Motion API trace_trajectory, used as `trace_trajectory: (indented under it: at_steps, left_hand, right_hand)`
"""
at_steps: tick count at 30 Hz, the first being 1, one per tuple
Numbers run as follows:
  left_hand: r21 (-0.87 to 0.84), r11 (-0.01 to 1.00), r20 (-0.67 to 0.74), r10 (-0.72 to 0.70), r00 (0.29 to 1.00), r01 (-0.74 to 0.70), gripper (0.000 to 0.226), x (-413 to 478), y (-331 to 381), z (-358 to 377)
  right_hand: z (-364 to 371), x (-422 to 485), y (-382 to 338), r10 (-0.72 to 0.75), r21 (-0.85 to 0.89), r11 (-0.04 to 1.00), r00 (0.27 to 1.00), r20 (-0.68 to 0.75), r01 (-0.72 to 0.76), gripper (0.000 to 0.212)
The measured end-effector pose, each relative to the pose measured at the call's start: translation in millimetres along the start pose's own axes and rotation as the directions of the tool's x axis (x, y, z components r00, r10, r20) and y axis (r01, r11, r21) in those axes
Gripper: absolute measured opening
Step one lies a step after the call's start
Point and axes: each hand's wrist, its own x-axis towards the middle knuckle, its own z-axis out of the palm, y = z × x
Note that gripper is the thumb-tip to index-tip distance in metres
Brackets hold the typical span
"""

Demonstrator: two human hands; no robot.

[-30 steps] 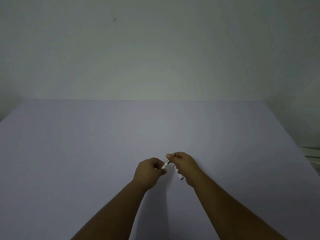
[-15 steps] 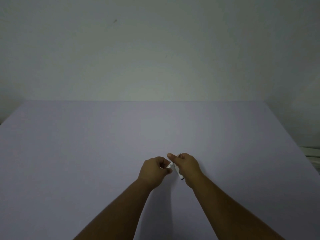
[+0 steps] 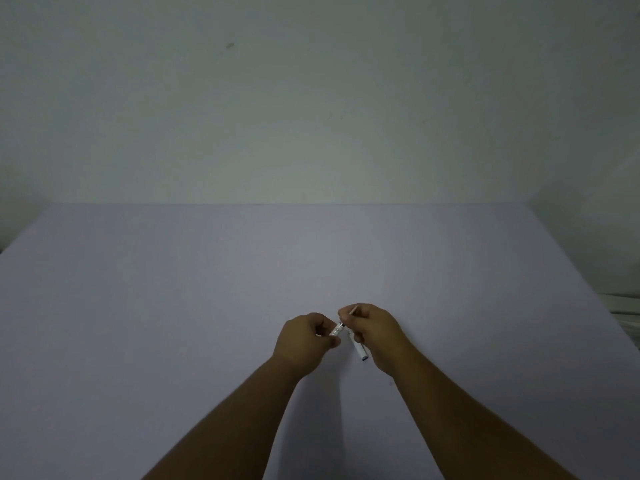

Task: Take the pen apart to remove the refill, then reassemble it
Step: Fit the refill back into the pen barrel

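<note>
Both hands meet just above the table's near middle. My left hand (image 3: 304, 337) is closed around a clear pen barrel (image 3: 336, 330), of which only a short end shows. My right hand (image 3: 372, 327) pinches the thin refill (image 3: 348, 317), which runs up and to the right from the barrel's mouth; its far tip pokes out past the fingers. A white pen piece with a dark end (image 3: 360, 351) sticks down from under the right palm, held by the lower fingers. Most of each part is hidden by the fingers.
The pale lilac table surface (image 3: 173, 306) reaches to a bare grey-white wall (image 3: 311, 116). At the far right, past the table's edge, a pale ledge or frame (image 3: 623, 306) shows.
The hands drew together half a second ago, then parted slightly. The refill now shows a little more between barrel and right fingers. Both hands stay at the same spot over the table.
</note>
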Motion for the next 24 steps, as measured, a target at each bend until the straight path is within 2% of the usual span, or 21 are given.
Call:
trace_trajectory:
  at_steps: [4, 6, 8, 9, 13, 15, 17, 18, 22, 24]
  left_hand:
    - [0.018, 1.0, 0.014, 0.008, 1.0, -0.008, 0.008, -0.2, 0.6, 1.1]
    - [0.004, 1.0, 0.014, -0.005, 1.0, 0.005, 0.009, -0.5, 0.2, 1.9]
    - [-0.006, 1.0, 0.011, -0.016, 1.0, 0.016, 0.009, -0.8, 0.0, 1.5]
    - [-0.003, 1.0, 0.011, -0.015, 1.0, 0.015, 0.009, -0.9, 0.3, 1.4]
    - [0.012, 1.0, 0.023, -0.006, 1.0, 0.006, 0.009, -1.3, 1.2, 2.3]
    - [0.014, 1.0, 0.022, -0.006, 1.0, 0.006, 0.009, -1.8, 0.8, 2.4]
    - [0.015, 1.0, 0.012, -0.007, 1.0, 0.007, 0.009, -1.7, 0.3, 1.9]
    - [0.018, 1.0, 0.009, -0.005, 1.0, 0.005, 0.01, -1.6, 0.5, 1.7]
    - [0.055, 0.998, 0.025, 0.018, 1.0, -0.019, 0.01, -2.8, 1.2, 2.0]
    - [0.059, 0.998, 0.023, 0.019, 1.0, -0.021, 0.01, -3.1, 0.7, 1.9]
  right_hand:
    - [2.6, 2.5, 0.8, 0.058, -0.129, 0.989, 0.993, -0.101, -0.071, 0.037]
    - [1.2, 3.4, 0.7, 0.089, -0.068, 0.993, 0.995, -0.051, -0.093, 0.03]
    - [-0.7, 2.7, 0.3, 0.06, 0.007, 0.998, 0.998, 0.003, -0.06, 0.012]
    - [-1.3, 2.5, 0.6, 0.04, 0.003, 0.999, 0.999, 0.002, -0.04, 0.01]
    - [0.3, 3.1, 0.2, 0.054, -0.198, 0.977, 0.993, -0.101, -0.073, 0.039]
    - [-0.8, 2.5, -0.6, 0.082, -0.154, 0.984, 0.995, -0.058, -0.09, 0.037]
    - [-2.0, 1.4, -0.6, 0.07, -0.032, 0.997, 0.998, 0.0, -0.07, 0.02]
    - [-2.6, 0.9, -0.2, 0.047, -0.027, 0.999, 0.999, -0.002, -0.047, 0.015]
    - [-0.2, 1.2, 1.0, 0.04, -0.224, 0.973, 0.994, -0.1, -0.062, 0.038]
    - [-0.7, 0.5, 1.0, 0.076, -0.225, 0.97, 0.995, -0.062, -0.088, 0.037]
